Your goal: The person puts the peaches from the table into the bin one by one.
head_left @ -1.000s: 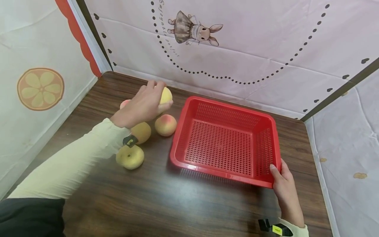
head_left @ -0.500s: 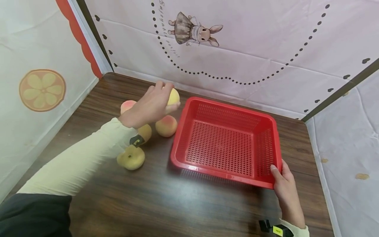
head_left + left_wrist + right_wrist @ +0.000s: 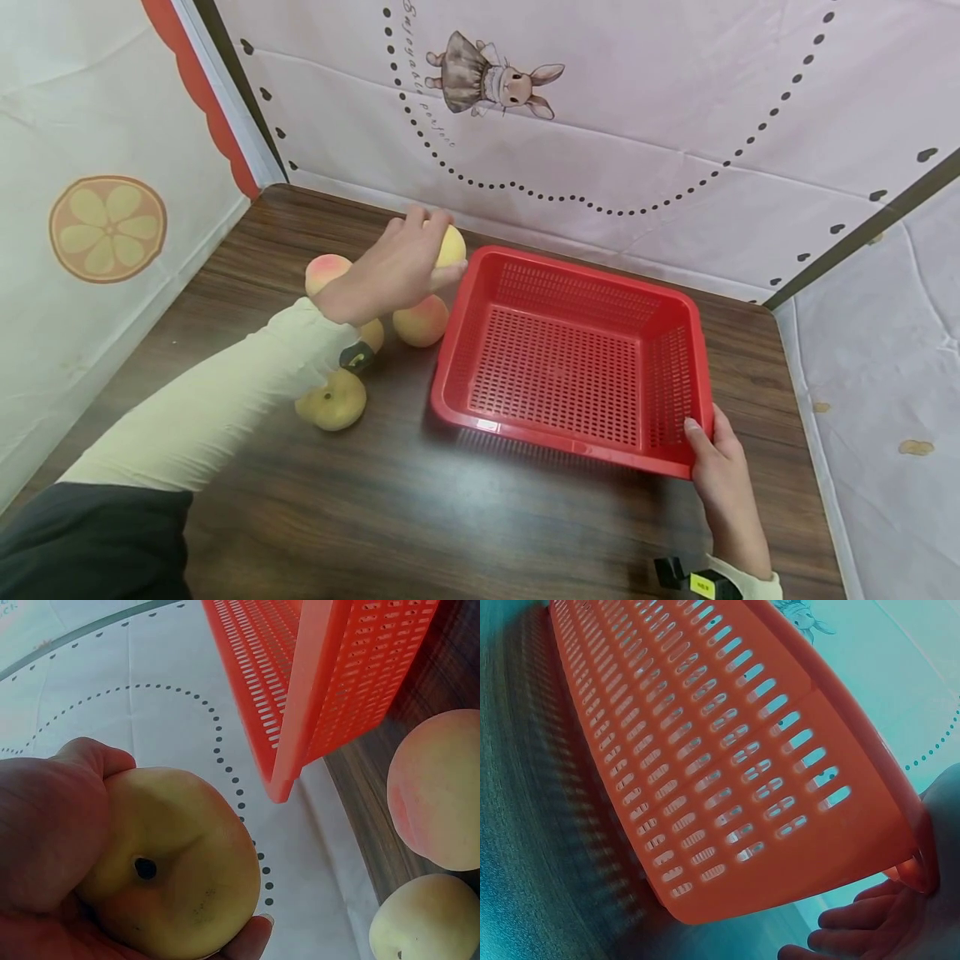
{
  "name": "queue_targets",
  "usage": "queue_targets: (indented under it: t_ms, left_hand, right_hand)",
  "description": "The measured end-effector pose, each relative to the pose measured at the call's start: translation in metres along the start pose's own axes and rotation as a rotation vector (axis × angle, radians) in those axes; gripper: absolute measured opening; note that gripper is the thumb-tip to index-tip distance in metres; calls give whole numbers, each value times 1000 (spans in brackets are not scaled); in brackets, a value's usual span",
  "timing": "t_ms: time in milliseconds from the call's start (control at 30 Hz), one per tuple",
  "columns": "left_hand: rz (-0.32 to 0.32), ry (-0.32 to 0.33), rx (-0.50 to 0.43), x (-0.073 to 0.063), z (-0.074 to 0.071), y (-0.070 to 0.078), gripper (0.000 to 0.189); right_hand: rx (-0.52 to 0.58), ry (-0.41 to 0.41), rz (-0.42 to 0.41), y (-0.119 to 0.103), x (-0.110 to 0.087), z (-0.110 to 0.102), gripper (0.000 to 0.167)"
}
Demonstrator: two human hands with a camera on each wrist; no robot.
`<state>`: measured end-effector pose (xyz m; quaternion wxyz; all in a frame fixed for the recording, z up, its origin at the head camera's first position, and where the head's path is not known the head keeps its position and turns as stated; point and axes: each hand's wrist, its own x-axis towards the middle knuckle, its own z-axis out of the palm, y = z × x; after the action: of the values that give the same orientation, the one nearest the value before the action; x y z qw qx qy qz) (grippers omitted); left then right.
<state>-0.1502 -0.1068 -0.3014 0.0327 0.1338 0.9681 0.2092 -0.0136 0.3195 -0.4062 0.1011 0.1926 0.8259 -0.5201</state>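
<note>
My left hand (image 3: pixel 393 268) grips a yellow peach (image 3: pixel 452 247) beside the left rim of the red basket (image 3: pixel 558 450). The left wrist view shows that peach's dark stem hollow facing the camera, with fingers and thumb around its sides. Below the hand, a blushed peach (image 3: pixel 421 322) sits close to the basket. My right hand (image 3: pixel 723 479) holds the basket's near right corner, thumb over the rim; in the right wrist view its fingers lie under the rim, outside the slotted wall (image 3: pixel 705 750). Inside, the basket's perforated floor shows bare.
Around my left forearm lie more peaches: a pink one (image 3: pixel 326 272) behind the wrist, a yellow one (image 3: pixel 371 333) partly hidden by the wrist band, and one (image 3: pixel 332 402) nearer me. The brown wooden table (image 3: pixel 465 533) meets printed cloth walls (image 3: pixel 622 100) at the back and sides.
My left hand has moved to the right with the peach, closer to the basket's rim, uncovering more of the pink peach behind the wrist. The right hand and basket have stayed put.
</note>
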Motion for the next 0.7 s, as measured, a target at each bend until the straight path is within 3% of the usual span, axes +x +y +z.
queue_targets:
  t_ms: [133,333,700]
  left_hand:
    - [11,16,4,2,2,2,65]
    - [81,50,47,5,5,7,63]
    - [81,18,12,12,8,21,59]
  right_hand:
    - [2,1,1,-1,0,0,62]
    - [11,-3,-2,1,1,1,62]
    - [26,7,1,2,1,1,61]
